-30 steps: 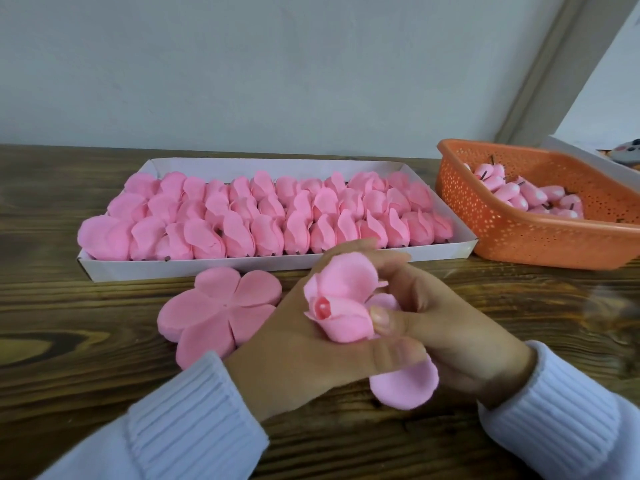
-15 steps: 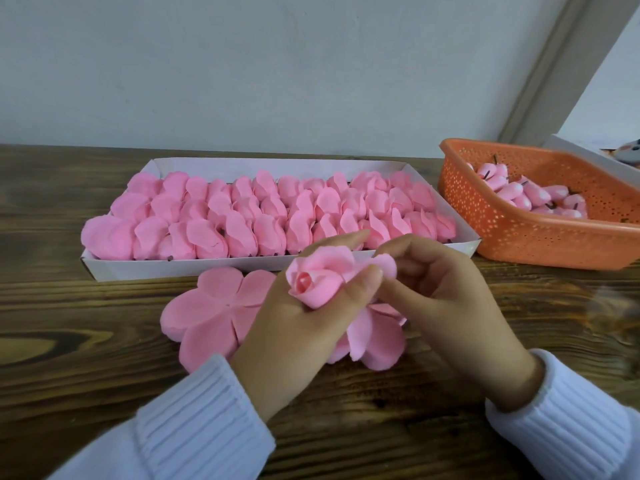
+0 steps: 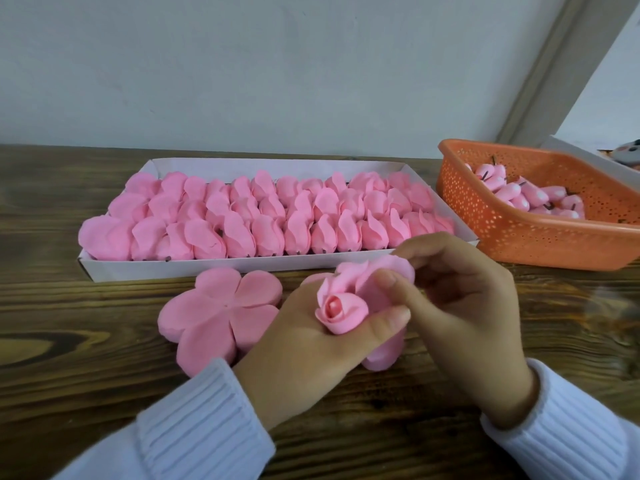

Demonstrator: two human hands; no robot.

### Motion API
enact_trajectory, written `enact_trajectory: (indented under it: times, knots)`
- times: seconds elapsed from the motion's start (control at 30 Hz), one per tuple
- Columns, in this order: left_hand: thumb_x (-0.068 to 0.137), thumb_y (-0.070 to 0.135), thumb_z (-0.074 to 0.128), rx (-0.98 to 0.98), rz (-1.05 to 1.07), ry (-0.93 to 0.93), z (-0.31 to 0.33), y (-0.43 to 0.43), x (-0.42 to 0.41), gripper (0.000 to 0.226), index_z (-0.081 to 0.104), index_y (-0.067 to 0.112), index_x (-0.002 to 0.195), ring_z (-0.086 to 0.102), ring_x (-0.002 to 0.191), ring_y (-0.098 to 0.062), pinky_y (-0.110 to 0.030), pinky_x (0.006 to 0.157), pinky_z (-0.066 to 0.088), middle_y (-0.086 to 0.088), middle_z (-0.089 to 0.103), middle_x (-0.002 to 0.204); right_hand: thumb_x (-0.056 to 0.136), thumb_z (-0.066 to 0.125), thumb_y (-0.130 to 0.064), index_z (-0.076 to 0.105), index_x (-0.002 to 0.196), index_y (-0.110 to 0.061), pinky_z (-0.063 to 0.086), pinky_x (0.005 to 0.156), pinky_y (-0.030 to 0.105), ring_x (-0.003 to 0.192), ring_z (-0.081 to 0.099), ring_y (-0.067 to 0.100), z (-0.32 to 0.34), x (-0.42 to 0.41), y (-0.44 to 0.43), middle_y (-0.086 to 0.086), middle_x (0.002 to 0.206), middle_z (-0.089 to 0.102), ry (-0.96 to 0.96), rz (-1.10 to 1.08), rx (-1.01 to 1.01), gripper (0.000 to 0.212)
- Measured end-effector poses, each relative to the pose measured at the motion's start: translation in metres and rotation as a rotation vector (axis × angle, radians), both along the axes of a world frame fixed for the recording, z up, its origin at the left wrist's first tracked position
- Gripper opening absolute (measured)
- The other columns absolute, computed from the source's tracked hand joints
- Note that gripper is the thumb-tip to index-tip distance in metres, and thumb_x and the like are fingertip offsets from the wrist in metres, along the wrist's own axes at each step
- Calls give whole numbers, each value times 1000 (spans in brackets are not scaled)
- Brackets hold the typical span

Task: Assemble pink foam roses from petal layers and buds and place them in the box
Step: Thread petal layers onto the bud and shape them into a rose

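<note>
A half-wrapped pink foam rose (image 3: pixel 341 311) sits between both hands above the table. My left hand (image 3: pixel 304 355) grips it from below, thumb curled round its front. My right hand (image 3: pixel 460 306) pinches an outer petal (image 3: pixel 377 275) against the bud with thumb and forefinger. One loose petal hangs below my left thumb. A stack of flat five-petal layers (image 3: pixel 221 313) lies on the table left of my hands. The white box (image 3: pixel 242 266) behind holds several rows of finished roses (image 3: pixel 263 213).
An orange perforated basket (image 3: pixel 519 237) with several pink buds (image 3: pixel 530 195) stands at the right, close to the box's right end. The dark wooden table (image 3: pixel 69 341) runs to a pale wall behind. A white tray edge shows at the far right.
My right hand has folded another petal up round the bud, so the rose looks tighter. Both hands and the rose have shifted slightly right and lower.
</note>
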State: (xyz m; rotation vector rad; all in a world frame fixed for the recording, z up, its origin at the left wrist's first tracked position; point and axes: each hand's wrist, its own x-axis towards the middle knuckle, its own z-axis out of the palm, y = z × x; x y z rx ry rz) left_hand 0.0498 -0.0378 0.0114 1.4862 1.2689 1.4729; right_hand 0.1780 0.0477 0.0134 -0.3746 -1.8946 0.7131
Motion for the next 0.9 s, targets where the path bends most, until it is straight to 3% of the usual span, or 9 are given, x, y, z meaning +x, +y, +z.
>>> enact_trajectory:
  times: [0.1, 0.2, 0.33, 0.4, 0.5, 0.6, 0.7, 0.8, 0.9]
  knots:
    - [72, 40, 65, -37, 30, -24, 0, 0, 2, 20, 63, 28, 57, 59, 54, 7, -4, 55, 42, 15, 61, 51, 80, 71, -18, 63, 88, -21, 50, 62, 13, 67, 66, 3, 1, 0, 0, -6, 78, 70, 69, 136, -110, 11]
    - [77, 55, 67, -68, 109, -67, -5, 2, -1, 29, 68, 26, 71, 65, 66, 4, -6, 63, 46, 12, 70, 67, 83, 60, -14, 61, 93, -14, 51, 69, 15, 77, 67, 3, 2, 0, 0, -9, 84, 70, 134, 281, -203, 10]
    - [73, 58, 65, -28, 101, -70, -1, 1, -1, 14, 68, 45, 77, 62, 58, 5, -8, 57, 45, 15, 65, 57, 85, 55, -14, 59, 99, -5, 51, 77, 25, 85, 64, 15, 2, -1, 3, 1, 93, 67, 154, 370, -296, 17]
    - [72, 60, 71, -2, 116, -81, -1, 1, -2, 18, 67, 44, 80, 63, 58, -6, -20, 55, 50, 3, 67, 63, 83, 56, -16, 55, 104, -4, 49, 81, 27, 92, 59, 16, 1, -3, 4, 6, 100, 62, 104, 400, -349, 24]
    - [70, 56, 61, 14, 125, -133, -1, 1, -3, 27, 66, 32, 82, 60, 64, -34, -45, 61, 50, -22, 61, 69, 80, 60, -18, 54, 111, -9, 47, 86, 39, 100, 56, 26, -1, -2, 6, 15, 106, 57, -30, 436, -382, 33]
    - [72, 61, 56, -14, 162, -160, -3, 3, -6, 35, 67, 29, 81, 65, 69, -32, -51, 70, 54, -16, 65, 68, 77, 66, -21, 53, 115, -17, 48, 90, 43, 105, 59, 23, -4, -3, 4, 3, 109, 59, -144, 369, -301, 40]
    - [68, 68, 58, -44, 186, -238, -7, 5, -7, 45, 69, 28, 86, 69, 87, -34, -59, 80, 53, -20, 70, 89, 75, 70, -26, 53, 112, -21, 49, 89, 39, 102, 61, 18, -8, -6, 1, -7, 108, 61, -141, 262, -256, 42]
    - [67, 68, 64, -20, 183, -279, -9, 6, -5, 53, 68, 21, 92, 69, 96, -29, -56, 88, 52, -15, 71, 97, 75, 71, -27, 53, 109, -18, 50, 82, 32, 94, 61, 16, -10, -8, -1, 0, 101, 62, -78, 271, -354, 40]
    - [71, 59, 66, 21, 121, -307, -9, 6, -3, 50, 68, 16, 96, 71, 91, -14, -27, 76, 58, -11, 72, 97, 77, 70, -20, 52, 114, -7, 52, 80, 33, 94, 64, 25, -9, -10, -3, 16, 103, 67, -24, 434, -588, 43]
